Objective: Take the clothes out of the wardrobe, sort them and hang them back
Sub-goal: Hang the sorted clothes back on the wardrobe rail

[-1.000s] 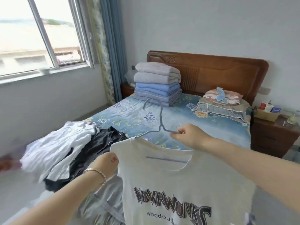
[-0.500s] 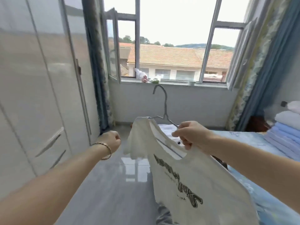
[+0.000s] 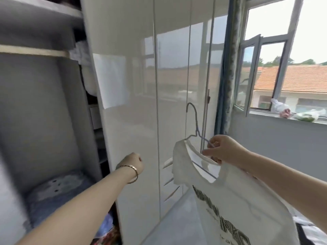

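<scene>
While the right hand [image 3: 224,150] is grasping a hanger [image 3: 196,119] bearing a T-shirt [image 3: 238,209], the left hand [image 3: 135,163] is clenching empty. Blurred fabric [image 3: 58,190] is lying inside the wardrobe [image 3: 35,112].

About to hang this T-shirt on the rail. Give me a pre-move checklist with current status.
1. Right hand grips the hanger: ok.
2. T-shirt on the hanger: ok at the near shoulder; far shoulder hidden, cannot tell.
3. Hook upright and free: ok.
4. Wardrobe compartment open, rail in view: ok.
5. Hook at the rail: not ok; it is off to the right, before the closed doors.
6. Left hand holds nothing: ok.
</scene>
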Demonstrator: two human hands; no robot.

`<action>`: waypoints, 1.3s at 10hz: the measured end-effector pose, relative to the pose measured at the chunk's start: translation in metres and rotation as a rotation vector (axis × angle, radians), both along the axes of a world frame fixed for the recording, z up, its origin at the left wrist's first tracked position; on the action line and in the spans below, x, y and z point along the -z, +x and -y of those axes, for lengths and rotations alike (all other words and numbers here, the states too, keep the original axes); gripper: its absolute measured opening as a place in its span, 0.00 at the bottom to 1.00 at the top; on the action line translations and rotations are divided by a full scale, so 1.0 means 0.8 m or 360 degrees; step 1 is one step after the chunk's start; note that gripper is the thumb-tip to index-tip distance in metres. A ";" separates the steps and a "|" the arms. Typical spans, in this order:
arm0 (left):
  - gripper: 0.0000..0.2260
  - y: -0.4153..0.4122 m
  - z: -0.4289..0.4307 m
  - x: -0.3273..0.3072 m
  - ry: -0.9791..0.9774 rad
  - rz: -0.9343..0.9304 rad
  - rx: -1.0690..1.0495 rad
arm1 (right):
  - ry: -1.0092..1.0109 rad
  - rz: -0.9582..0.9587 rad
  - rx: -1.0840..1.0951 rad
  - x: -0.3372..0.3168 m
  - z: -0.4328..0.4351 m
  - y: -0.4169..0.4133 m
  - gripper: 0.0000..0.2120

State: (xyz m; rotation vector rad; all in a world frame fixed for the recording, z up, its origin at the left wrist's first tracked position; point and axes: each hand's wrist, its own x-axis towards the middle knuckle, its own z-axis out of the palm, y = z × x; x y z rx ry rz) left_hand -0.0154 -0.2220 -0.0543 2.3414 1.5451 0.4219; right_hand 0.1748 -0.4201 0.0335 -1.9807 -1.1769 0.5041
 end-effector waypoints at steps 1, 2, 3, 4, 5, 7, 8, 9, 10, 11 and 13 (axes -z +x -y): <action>0.09 -0.042 -0.027 -0.006 0.0010 -0.0004 -0.0168 | 0.0044 -0.0132 -0.0111 0.000 -0.063 -0.022 0.09; 0.06 -0.083 -0.045 -0.013 0.0001 -0.0015 -0.0337 | 0.0083 -0.0321 -0.0257 0.002 -0.129 -0.037 0.11; 0.09 -0.116 -0.066 -0.023 0.0005 -0.0042 -0.0536 | 0.0081 -0.0416 -0.0443 0.000 -0.192 -0.053 0.13; 0.12 -0.143 -0.088 -0.040 0.0053 -0.0047 -0.0759 | 0.0085 -0.0474 -0.0617 -0.011 -0.254 -0.069 0.14; 0.12 -0.160 -0.107 -0.058 0.0071 -0.0005 -0.0952 | 0.0065 -0.0495 -0.0808 -0.023 -0.313 -0.087 0.14; 0.11 -0.199 -0.155 -0.091 0.0137 0.0043 -0.1223 | 0.0093 -0.0419 -0.1130 -0.053 -0.427 -0.156 0.16; 0.11 -0.220 -0.177 -0.095 0.0159 0.0141 -0.1240 | 0.0098 -0.0361 -0.1217 -0.062 -0.474 -0.199 0.17; 0.12 -0.242 -0.210 -0.108 0.0195 0.0080 -0.1312 | 0.0145 -0.0330 -0.1260 -0.076 -0.527 -0.244 0.14; 0.13 -0.269 -0.254 -0.125 0.0208 -0.0032 -0.1439 | 0.0196 -0.0355 -0.1306 -0.091 -0.583 -0.294 0.13; 0.13 -0.311 -0.314 -0.131 0.0204 -0.0130 -0.1449 | 0.0211 -0.0377 -0.1362 -0.104 -0.638 -0.343 0.13; 0.12 -0.375 -0.403 -0.173 0.0293 -0.0017 -0.1518 | 0.0328 -0.0387 -0.1322 -0.146 -0.756 -0.449 0.09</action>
